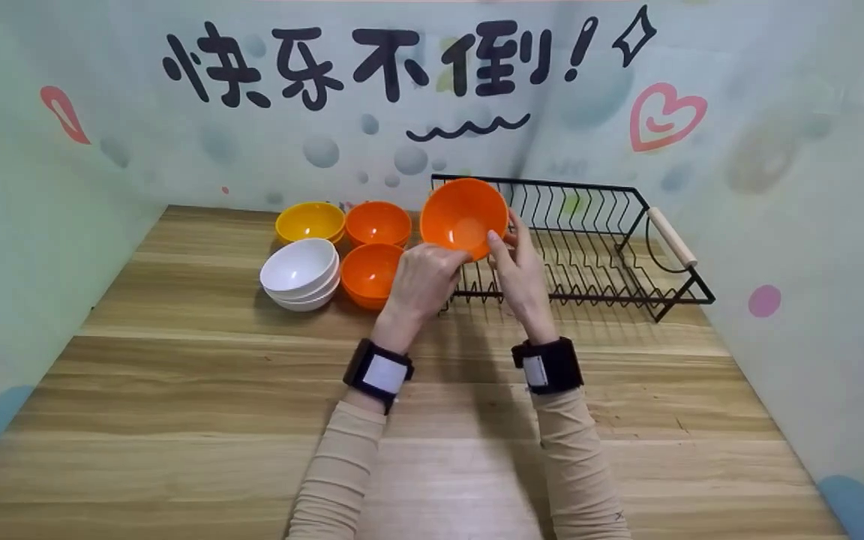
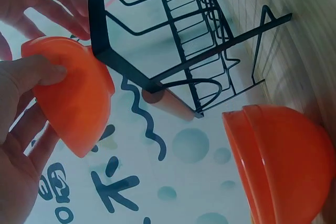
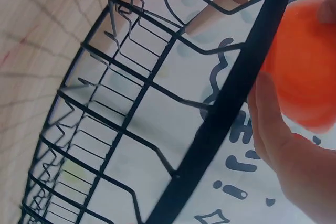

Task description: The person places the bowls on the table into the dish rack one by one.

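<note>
Above the left end of the black wire dish rack (image 1: 567,231), both hands hold an orange bowl (image 1: 466,214), tilted so its inside faces the head camera. My left hand (image 1: 426,281) grips the bowl's lower left rim; in the left wrist view its thumb (image 2: 44,72) lies on the orange wall. My right hand (image 1: 522,271) pinches the right rim, thumb in front and fingers partly hidden behind. In the right wrist view the held bowl (image 3: 304,66) is blurred and cut off by the frame edge.
Left of the rack stand stacks of bowls: yellow (image 1: 310,223) and orange (image 1: 377,223) at the back, white (image 1: 299,268) and orange (image 1: 366,276) in front. The rack has a wooden handle (image 1: 672,236) at its right end. A printed cloth (image 1: 372,67) hangs behind the wooden table (image 1: 214,435).
</note>
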A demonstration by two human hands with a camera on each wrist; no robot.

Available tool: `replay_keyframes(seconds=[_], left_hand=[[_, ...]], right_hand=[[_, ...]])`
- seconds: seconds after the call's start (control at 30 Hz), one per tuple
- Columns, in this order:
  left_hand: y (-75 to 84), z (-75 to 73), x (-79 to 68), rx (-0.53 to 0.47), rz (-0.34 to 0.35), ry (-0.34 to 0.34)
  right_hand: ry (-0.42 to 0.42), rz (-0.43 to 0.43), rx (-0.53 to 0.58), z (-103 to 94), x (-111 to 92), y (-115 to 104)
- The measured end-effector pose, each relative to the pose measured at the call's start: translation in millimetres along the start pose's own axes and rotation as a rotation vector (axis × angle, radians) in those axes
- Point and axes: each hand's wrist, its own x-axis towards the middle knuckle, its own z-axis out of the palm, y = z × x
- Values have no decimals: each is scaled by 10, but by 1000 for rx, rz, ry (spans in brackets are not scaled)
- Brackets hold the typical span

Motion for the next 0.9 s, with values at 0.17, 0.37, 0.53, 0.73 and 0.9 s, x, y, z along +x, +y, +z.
replay_keyframes(seconds=[0.17,0.37,0.53,0.73,0.9], left_hand=[[20,22,5,-31,25,-16],[4,18,-3,-72,9,-43],[1,19,2,-98,-15,-64],[15,43,6,-59,-103,-103],[0,98,-1,-49,-325,-162]], right_hand=[[-34,38,147,-12,25,33],[-62,69,250,-21,25,23],[-65,46,290,-18,24,14],[7,33,255,-6,20,21],[94,-4,162,-23,24,43]])
